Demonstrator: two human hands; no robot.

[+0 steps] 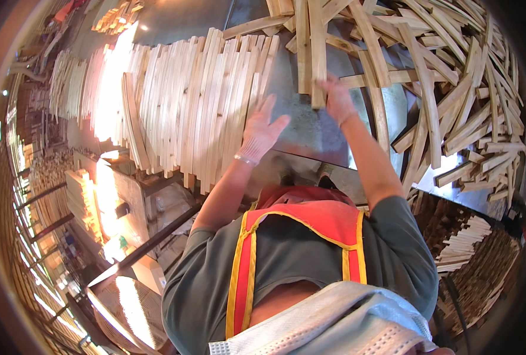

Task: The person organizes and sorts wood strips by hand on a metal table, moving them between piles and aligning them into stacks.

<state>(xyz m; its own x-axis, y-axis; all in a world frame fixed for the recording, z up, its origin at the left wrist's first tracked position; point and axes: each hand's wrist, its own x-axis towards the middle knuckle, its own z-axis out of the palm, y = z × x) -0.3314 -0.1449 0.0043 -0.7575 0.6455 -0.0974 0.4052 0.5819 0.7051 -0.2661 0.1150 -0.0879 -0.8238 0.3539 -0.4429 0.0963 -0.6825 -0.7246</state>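
Note:
My left hand [263, 131], in a pale knit glove, is held with thumb and fingers apart and nothing in it. It is over the right end of a row of wooden strips [201, 102] laid side by side. My right hand [337, 100], gloved too and slightly blurred, has its fingertips at the right edge of a wooden strip [318, 53] near its close end. Whether the fingers are closed around that strip is unclear. A second strip [303, 49] lies just left of it, almost parallel.
A jumbled heap of wooden strips [462, 88] covers the right side of the metal tabletop [307, 128]. One bowed strip [134, 122] rests on the row's left part. A fan guard [125, 310] stands low at left, near a dark rail [161, 235]. Stacked wood [476, 262] is at lower right.

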